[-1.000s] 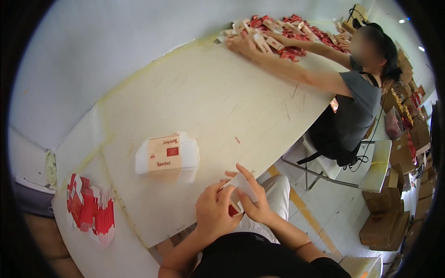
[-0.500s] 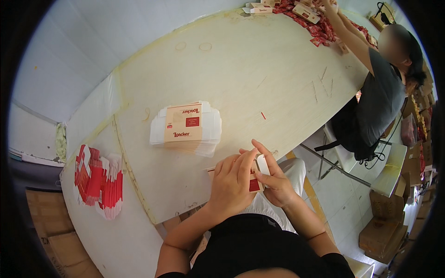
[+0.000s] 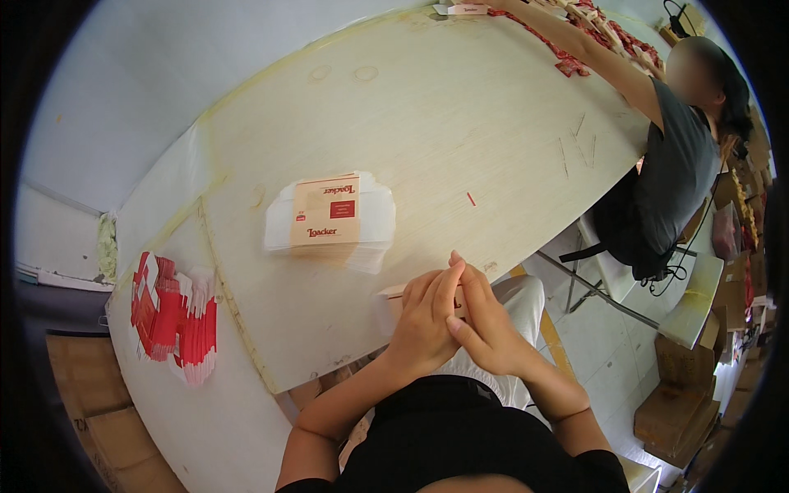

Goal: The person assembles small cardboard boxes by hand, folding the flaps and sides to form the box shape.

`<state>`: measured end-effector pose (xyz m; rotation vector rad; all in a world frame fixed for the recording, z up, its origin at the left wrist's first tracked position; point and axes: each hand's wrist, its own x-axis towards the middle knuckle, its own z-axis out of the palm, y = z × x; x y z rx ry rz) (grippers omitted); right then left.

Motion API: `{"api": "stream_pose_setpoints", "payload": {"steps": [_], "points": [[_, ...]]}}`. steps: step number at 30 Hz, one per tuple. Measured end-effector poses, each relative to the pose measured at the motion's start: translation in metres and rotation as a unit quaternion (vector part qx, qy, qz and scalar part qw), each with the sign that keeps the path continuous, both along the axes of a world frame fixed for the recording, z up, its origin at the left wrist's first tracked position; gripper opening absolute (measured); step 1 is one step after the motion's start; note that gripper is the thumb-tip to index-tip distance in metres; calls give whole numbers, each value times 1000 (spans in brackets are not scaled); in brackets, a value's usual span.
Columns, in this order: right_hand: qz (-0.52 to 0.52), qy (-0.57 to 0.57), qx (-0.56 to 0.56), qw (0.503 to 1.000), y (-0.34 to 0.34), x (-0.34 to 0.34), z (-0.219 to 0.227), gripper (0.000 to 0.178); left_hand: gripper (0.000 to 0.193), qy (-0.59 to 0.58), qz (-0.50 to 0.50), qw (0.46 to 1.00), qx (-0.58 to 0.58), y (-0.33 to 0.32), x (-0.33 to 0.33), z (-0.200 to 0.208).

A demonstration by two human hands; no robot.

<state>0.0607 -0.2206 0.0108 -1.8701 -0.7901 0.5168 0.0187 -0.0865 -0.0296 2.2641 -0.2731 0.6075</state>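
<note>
My left hand (image 3: 423,329) wraps over a small cream carton (image 3: 394,307) with red print, close to the table's near edge. One end of the carton sticks out to the left of my left fingers. My right hand (image 3: 489,333) presses against the carton's other end, its fingertips meeting those of my left hand. Most of the carton is hidden under both hands. Just beyond them lies a stack of flat cream-and-white cartons (image 3: 327,212) with red print.
Red-and-white flat cartons (image 3: 193,329) stand in rows on the left table. A co-worker (image 3: 686,177) sits at the far right, reaching over red wrapped packets (image 3: 573,67) toward a carton (image 3: 467,10). A red strip (image 3: 471,199) lies on the table (image 3: 411,140).
My right hand has closed in toward my left, and the carton's white end flap is now covered. The co-worker's arm has swung left to a carton at the far edge.
</note>
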Motion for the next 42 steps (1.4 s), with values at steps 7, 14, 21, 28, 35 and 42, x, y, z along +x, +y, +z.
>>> {"api": "stream_pose_setpoints", "payload": {"steps": [7,14,21,28,35,42], "points": [[-162,120,183,962,18,-8,-45,62,72,-39,10,995,93,7,13,-1],[-108,-172,87,975,10,-10,-25,57,81,25,80,996,11,22,12,18],[-160,-251,71,952,21,-11,-34,46,69,5,98,995,0,11,16,9],[-164,-74,125,976,25,13,-36,36,68,-21,72,997,20,9,22,5],[-227,246,119,935,-6,171,-4,30,98,9,45,997,67,110,8,51],[-471,236,405,748,-101,383,180,81,116,279,34,915,291,166,44,23]]}}
